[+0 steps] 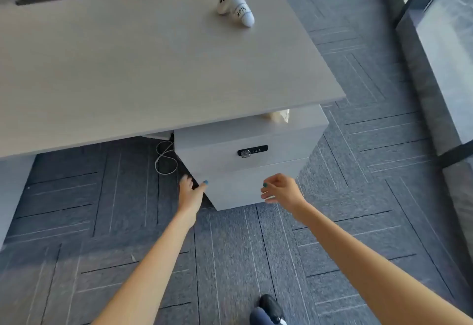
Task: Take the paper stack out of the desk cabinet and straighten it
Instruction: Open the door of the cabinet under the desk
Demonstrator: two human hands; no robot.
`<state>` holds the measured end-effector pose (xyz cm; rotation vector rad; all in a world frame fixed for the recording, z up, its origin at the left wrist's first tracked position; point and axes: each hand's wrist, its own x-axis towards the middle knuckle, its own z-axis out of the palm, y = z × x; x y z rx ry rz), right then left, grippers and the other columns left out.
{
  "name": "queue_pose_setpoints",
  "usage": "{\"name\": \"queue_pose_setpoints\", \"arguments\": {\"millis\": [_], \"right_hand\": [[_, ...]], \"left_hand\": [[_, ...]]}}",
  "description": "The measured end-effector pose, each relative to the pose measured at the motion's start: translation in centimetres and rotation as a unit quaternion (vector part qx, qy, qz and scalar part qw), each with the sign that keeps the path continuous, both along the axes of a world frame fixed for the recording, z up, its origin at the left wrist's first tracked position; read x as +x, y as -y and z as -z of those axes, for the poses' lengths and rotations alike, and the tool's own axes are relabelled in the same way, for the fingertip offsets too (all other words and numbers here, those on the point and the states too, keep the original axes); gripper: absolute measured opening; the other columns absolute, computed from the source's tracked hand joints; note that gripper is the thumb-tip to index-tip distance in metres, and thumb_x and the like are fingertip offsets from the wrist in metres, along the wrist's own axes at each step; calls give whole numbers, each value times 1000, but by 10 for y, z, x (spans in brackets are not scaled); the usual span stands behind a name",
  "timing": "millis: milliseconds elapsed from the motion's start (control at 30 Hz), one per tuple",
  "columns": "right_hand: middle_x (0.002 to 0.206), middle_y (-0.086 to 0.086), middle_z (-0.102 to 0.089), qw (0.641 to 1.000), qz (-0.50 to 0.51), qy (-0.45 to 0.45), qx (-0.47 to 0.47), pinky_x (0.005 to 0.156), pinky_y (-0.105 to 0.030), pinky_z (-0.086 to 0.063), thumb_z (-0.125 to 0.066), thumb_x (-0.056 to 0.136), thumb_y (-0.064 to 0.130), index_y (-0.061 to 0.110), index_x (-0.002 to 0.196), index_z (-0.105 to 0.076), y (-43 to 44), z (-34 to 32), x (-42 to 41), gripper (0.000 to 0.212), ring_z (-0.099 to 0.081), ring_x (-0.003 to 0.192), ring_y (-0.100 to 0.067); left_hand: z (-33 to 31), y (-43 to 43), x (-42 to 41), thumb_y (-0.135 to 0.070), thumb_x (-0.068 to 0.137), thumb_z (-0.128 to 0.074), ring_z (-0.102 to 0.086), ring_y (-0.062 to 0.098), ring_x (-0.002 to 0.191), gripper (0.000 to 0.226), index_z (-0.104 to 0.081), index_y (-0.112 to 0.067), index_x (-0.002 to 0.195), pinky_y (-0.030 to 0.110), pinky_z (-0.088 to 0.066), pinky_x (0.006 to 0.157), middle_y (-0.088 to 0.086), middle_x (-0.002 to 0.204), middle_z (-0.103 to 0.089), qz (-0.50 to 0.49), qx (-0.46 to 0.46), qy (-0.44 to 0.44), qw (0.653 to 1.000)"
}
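1 cabinet (245, 171) | L hand (190, 194) grips corner | R hand (281, 189) loose

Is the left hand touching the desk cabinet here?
Touching. The head view shows the left hand gripping the desk cabinet at its left front edge, thumb on the front face.

Left hand (190, 192) holds the left front edge of the desk cabinet (245, 171); right hand (280, 189) hovers loosely curled before it.
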<state>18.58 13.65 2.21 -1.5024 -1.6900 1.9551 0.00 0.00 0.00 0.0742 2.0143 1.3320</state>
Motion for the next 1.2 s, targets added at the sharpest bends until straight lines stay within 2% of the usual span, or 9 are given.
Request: {"name": "queue_pose_setpoints", "arguments": {"millis": [167, 300, 433, 633, 767, 833, 1000, 1100, 1200], "right_hand": [[98, -16, -62, 999, -10, 37, -30, 69, -33, -58, -51, 94, 6, 3, 107, -47, -20, 69, -10, 14, -65, 80, -30], [112, -22, -61, 999, 15, 29, -41, 75, -37, -58, -53, 94, 8, -3, 121, -45, -19, 73, -9, 30, -65, 86, -30], [125, -26, -57, 997, 20, 42, -61, 89, -45, -55, -53, 94, 9, -5, 130, -40, -10, 73, -11, 41, -65, 96, -32], [133, -22, -54, 992, 23, 42, -117, 94, -41, -52, -56, 93, 14, -5, 141, -31, 27, 66, -13, 58, -61, 115, -34], [140, -16, -49, 987, 42, 28, -150, 90, -31, -49, -58, 93, 23, 0, 146, -22, 48, 64, -4, 68, -58, 118, -30], [140, -16, -48, 988, 49, 37, -141, 94, -34, -51, -60, 91, 26, 3, 146, -22, 56, 66, 2, 70, -59, 115, -29], [127, -15, -55, 990, 3, 134, -45, 90, -48, -55, -68, 84, 24, 6, 137, -30, 65, 67, 35, 67, -60, 103, -28], [119, -13, -60, 981, -23, 192, 3, 86, -49, -55, -67, 81, 21, 7, 125, -40, 65, 66, 62, 53, -61, 98, -27], [112, -19, -60, 961, -69, 256, 78, 85, -46, -52, -56, 81, 19, 4, 110, -47, 66, 62, 80, 35, -59, 100, -37]], "left_hand": [[64, -26, -28, -13, 89, -65, -50, 15, 110, 37, -53, 0, 122, 27, -32, 90, 7, 125, -59, 15, -36, 41, 998], [67, -18, -39, -14, 85, -69, -60, 21, 112, 20, -65, -9, 105, 30, -43, 94, 8, 117, -67, 11, -34, -7, 999], [66, -3, -31, -18, 85, -70, -61, 15, 103, 25, -72, -12, 110, 34, -48, 100, 5, 111, -71, 30, -48, -17, 998], [59, 41, 5, -22, 77, -79, -66, 21, 105, 29, -75, -11, 104, 38, -54, 95, 4, 105, -73, 48, -73, 41, 995], [51, 55, 39, -16, 75, -80, -67, 22, 99, 17, -77, -12, 92, 38, -56, 91, 4, 90, -73, 132, -114, 55, 983], [49, 58, 58, -17, 73, -82, -66, 22, 92, 9, -76, -20, 79, 43, -55, 91, -2, 80, -71, 190, -144, 55, 970], [49, 59, 112, -24, 86, -69, -64, 25, 112, 27, -73, -5, 104, 42, -49, 95, 9, 104, -72, 283, -166, 123, 937], [47, 60, 140, -35, 95, -55, -58, 17, 121, 33, -68, -13, 116, 38, -39, 97, 5, 123, -69, 331, -163, 197, 908], [48, 57, 160, -36, 97, -49, -58, 15, 120, 33, -65, -20, 121, 34, -33, 98, 1, 129, -65, 365, -144, 200, 898]]}}
